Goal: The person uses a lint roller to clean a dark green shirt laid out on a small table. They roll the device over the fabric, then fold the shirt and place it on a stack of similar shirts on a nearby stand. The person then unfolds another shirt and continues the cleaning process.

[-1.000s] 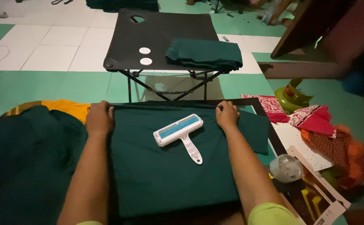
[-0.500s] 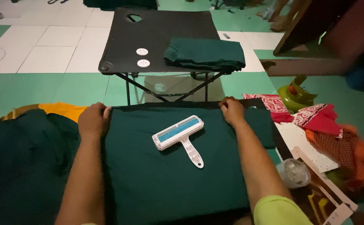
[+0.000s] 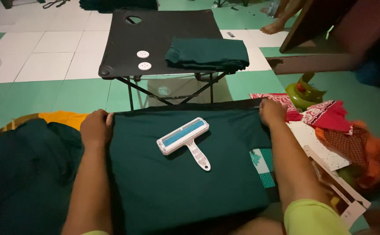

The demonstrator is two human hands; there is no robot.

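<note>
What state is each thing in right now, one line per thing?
Left hand: gripping the dark green cloth's far left edge.
Right hand: gripping its far right edge.
Dark green cloth: spread flat.
Lint brush: lying loose on the cloth.
Folded green cloth: folded on the folding table.
Two white discs: flat on the table.
</note>
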